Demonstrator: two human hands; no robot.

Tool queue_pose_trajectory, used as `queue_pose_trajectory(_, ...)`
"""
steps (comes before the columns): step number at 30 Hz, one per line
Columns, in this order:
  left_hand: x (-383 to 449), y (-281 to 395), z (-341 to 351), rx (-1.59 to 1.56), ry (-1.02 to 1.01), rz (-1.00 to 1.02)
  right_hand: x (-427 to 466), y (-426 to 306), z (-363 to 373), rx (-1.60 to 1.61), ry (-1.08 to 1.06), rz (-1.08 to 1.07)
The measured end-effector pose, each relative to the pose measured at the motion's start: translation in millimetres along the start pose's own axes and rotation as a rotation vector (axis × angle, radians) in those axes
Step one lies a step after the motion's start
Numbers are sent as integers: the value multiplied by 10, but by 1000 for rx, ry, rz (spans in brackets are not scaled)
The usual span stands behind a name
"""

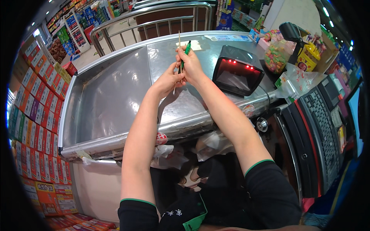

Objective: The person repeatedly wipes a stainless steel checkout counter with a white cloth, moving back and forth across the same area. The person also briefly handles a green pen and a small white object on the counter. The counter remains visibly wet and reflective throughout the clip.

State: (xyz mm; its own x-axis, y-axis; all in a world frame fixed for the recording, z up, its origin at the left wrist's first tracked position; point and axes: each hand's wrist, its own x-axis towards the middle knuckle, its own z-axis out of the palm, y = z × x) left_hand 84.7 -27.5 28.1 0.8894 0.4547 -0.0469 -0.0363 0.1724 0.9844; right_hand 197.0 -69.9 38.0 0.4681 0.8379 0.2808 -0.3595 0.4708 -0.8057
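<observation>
Both hands meet above the steel checkout counter. My right hand grips a green pen with a dark tip pointing away from me. A thin pale stick rises beside the pen from between the fingers. Just below, my left hand pinches at the lower part of the same bundle. A slim white-tipped end sticks out under its fingers; whether it belongs to the pale stick cannot be told. Fingers hide the middle of these items.
A countertop barcode scanner with red lights stands right of my hands. Beyond it are a candy jar and a plastic bag. A keyboard lies at right, stacked boxes at left. A metal railing borders the far side.
</observation>
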Motion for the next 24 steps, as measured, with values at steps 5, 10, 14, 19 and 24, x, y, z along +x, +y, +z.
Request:
queue_pose_trajectory(5,54,-36,14,-31,127,69,-38,-36,56,-110,-89,41)
queue_pose_trajectory(10,36,-13,109,67,267,51,-38,-5,87,-245,-32,-38)
queue_pose_trajectory(14,-7,48,139,195,277,83,-4,-7,28,-215,24,-81)
queue_pose_trajectory(19,-37,153,-94,25,234,189,9,-54,-40,-60,35,-34)
queue_pose_trajectory(24,-21,133,-318,-520,329,357,-106,2,37,-308,-166,271)
